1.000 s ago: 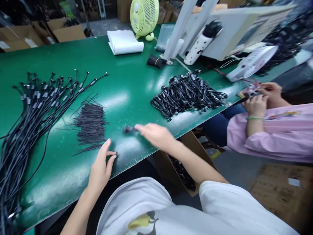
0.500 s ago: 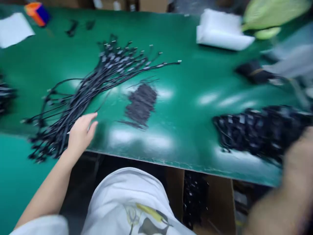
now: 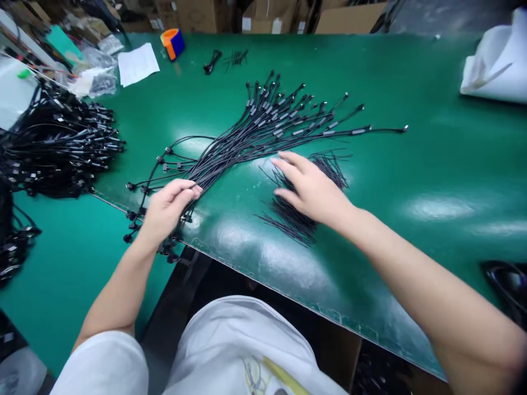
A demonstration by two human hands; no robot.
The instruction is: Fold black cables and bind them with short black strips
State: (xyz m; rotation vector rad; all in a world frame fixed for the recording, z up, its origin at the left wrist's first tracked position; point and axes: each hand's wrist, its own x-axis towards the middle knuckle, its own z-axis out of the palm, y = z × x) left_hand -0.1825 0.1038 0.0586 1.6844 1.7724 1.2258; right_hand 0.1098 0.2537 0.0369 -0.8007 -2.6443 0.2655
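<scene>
On a green table (image 3: 411, 181), left hand (image 3: 167, 208) curled on cable bundle (image 3: 263, 123), grip unclear; right hand (image 3: 310, 189) spread flat on wire ties (image 3: 288, 219); cardboard boxes (image 3: 263, 16) beyond.

Both bare arms reach forward — the left hand (image 3: 167, 209) palm down with fingers loosely curled, the right hand (image 3: 313, 189) further out, palm down, fingers spread flat

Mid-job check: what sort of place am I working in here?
Probably a small cable-assembly workshop. The left hand rests on a fanned bundle of black cables, the right hand on a pile of thin black ties, all on a green workbench with cardboard cartons behind.
</scene>
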